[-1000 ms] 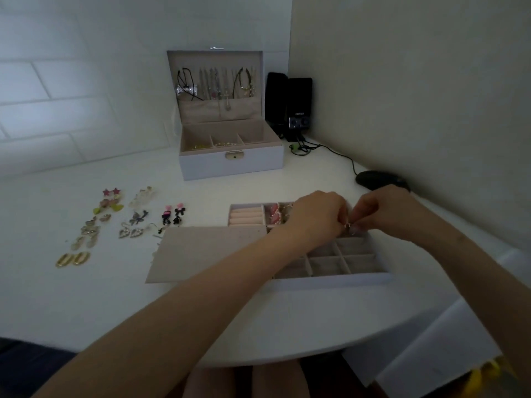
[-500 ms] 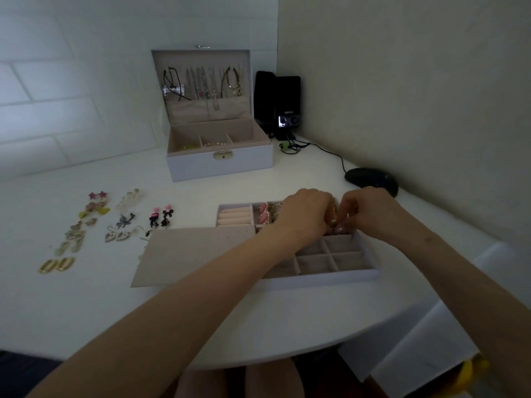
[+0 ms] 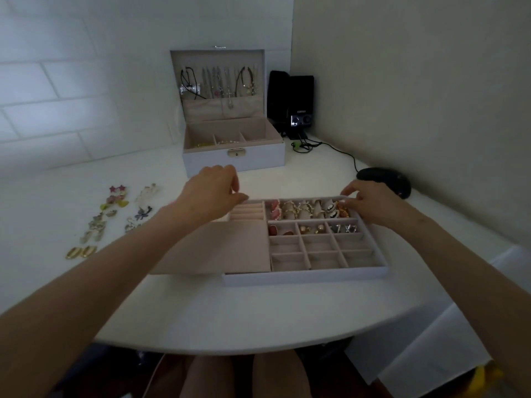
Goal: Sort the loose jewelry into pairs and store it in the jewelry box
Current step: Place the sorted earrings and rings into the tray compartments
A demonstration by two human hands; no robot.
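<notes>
On the white desk (image 3: 258,311): open jewelry box (image 3: 258,159) at the back, divided tray (image 3: 304,275) up front. Left hand (image 3: 211,193) loose and empty over tray's far-left corner, right hand (image 3: 370,203) fingertips at far-right compartment, grip hard to tell. Loose earrings (image 3: 115,200) paired off left of tray.

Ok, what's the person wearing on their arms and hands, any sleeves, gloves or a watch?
Nothing that shows. Both arms are bare up to the frame edge, no sleeves in view. The left hand and right hand are ungloved, with no watch or bracelet at either wrist and no rings showing. Nails are too blurred to judge.
</notes>
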